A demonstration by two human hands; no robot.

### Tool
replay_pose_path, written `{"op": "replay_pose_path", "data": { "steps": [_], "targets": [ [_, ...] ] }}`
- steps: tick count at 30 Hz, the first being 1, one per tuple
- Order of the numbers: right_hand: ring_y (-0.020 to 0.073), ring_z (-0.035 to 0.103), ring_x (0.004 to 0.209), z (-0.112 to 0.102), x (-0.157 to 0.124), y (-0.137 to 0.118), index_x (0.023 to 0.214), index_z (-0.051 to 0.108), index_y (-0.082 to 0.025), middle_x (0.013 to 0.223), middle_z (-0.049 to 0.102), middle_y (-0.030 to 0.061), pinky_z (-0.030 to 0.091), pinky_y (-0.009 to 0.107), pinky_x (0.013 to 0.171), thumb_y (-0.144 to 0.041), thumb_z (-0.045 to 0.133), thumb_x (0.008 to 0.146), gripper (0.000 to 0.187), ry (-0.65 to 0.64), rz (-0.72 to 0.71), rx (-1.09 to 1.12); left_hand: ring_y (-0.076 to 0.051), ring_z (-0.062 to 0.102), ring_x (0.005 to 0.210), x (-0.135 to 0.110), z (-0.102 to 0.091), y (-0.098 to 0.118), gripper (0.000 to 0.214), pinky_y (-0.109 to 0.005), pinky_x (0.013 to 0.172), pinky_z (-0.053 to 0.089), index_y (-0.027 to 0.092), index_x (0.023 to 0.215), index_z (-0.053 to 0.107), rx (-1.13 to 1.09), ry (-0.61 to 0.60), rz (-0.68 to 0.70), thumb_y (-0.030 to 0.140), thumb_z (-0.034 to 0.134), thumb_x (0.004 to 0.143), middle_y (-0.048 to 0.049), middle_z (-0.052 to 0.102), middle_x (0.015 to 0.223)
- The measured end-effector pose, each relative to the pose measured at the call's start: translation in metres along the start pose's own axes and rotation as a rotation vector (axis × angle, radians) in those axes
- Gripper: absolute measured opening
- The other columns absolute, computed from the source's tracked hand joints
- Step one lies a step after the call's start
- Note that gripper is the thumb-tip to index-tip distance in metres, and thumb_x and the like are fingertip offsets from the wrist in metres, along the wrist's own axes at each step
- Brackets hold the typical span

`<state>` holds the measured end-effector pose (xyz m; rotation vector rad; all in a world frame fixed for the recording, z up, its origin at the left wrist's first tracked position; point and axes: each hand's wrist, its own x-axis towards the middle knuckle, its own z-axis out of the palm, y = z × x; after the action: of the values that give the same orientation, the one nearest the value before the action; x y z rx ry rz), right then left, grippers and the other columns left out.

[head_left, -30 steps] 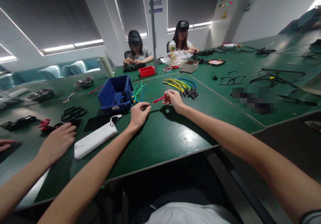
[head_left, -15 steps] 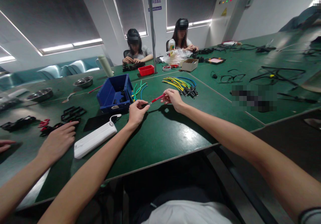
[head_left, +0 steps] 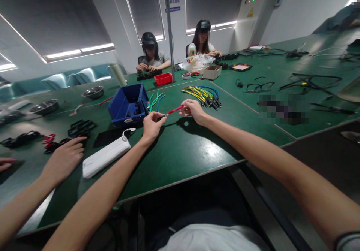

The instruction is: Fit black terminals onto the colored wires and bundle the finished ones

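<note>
My left hand [head_left: 152, 126] pinches a small dark connector at the bare end of a short red wire [head_left: 174, 110]. My right hand [head_left: 192, 110] is closed round the other end of that wire, holding it a little above the green table [head_left: 180, 153]. A blue bin [head_left: 128, 105] with dark parts inside stands just left of my left hand. Loose green and blue wires [head_left: 154, 101] lie beside the bin. A bundle of yellow, green and blue wires with black plugs [head_left: 204, 94] lies just beyond my right hand.
A white power bank [head_left: 105, 156] lies near the front left. A co-worker's hand [head_left: 63, 159] rests by black and red parts [head_left: 53, 143] at the left. Two people sit at the far side by a red tray [head_left: 164, 79] and cardboard box [head_left: 212, 72]. Glasses [head_left: 257, 86] and cables lie to the right.
Both hands and the red wire have shifted slightly toward the far side of the table. The co-worker's hand has barely moved.
</note>
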<state>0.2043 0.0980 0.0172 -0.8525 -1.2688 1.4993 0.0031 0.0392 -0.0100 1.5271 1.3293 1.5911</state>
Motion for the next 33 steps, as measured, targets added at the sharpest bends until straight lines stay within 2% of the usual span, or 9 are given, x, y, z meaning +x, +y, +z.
{"op": "replay_pose_path", "data": {
  "steps": [8, 14, 20, 27, 33],
  "targets": [
    [0.0149, 0.068, 0.061, -0.001, -0.001, -0.002, 0.084, 0.054, -0.017, 0.078, 0.069, 0.0052, 0.048, 0.019, 0.047, -0.022, 0.061, 0.08, 0.009, -0.087, 0.081, 0.013, -0.015, 0.063, 0.069, 0.0, 0.0, 0.002, 0.024, -0.028, 0.067, 0.052, 0.015, 0.079, 0.065, 0.02, 0.029, 0.028, 0.032, 0.076, 0.066, -0.005, 0.069, 0.08],
    [0.0127, 0.065, 0.062, -0.002, 0.001, 0.0, 0.078, 0.057, -0.015, 0.075, 0.069, 0.0073, 0.047, 0.017, 0.047, -0.024, 0.062, 0.085, 0.012, -0.078, 0.093, 0.017, -0.015, 0.064, 0.069, -0.002, 0.001, 0.006, 0.023, -0.028, 0.067, 0.052, 0.015, 0.08, 0.066, 0.062, 0.044, 0.068, 0.032, 0.074, 0.068, -0.0053, 0.07, 0.08],
    [0.0115, 0.064, 0.062, -0.008, 0.005, 0.003, 0.076, 0.062, -0.014, 0.075, 0.069, 0.0076, 0.048, 0.015, 0.046, -0.03, 0.068, 0.083, 0.018, -0.089, 0.107, -0.019, -0.015, 0.065, 0.071, -0.003, 0.0, 0.009, 0.023, -0.028, 0.068, 0.052, 0.014, 0.08, 0.066, 0.073, 0.044, 0.094, 0.032, 0.075, 0.068, -0.0061, 0.071, 0.082],
    [0.0102, 0.061, 0.058, -0.012, 0.006, 0.004, 0.075, 0.065, -0.014, 0.074, 0.068, 0.0077, 0.048, 0.014, 0.043, -0.033, 0.072, 0.079, 0.021, -0.137, 0.114, -0.087, -0.017, 0.067, 0.074, -0.004, 0.0, 0.017, 0.023, -0.031, 0.07, 0.054, 0.014, 0.077, 0.066, 0.034, 0.027, 0.058, 0.031, 0.076, 0.067, -0.0081, 0.072, 0.085],
    [0.0076, 0.057, 0.052, -0.015, 0.005, 0.0, 0.074, 0.065, -0.014, 0.065, 0.064, 0.0041, 0.046, 0.014, 0.042, -0.036, 0.076, 0.075, 0.025, -0.176, 0.105, -0.089, -0.019, 0.068, 0.08, -0.006, -0.001, 0.016, 0.02, -0.032, 0.074, 0.053, 0.015, 0.075, 0.065, 0.089, -0.002, 0.132, 0.032, 0.074, 0.069, -0.0079, 0.072, 0.084]
  ]
}}
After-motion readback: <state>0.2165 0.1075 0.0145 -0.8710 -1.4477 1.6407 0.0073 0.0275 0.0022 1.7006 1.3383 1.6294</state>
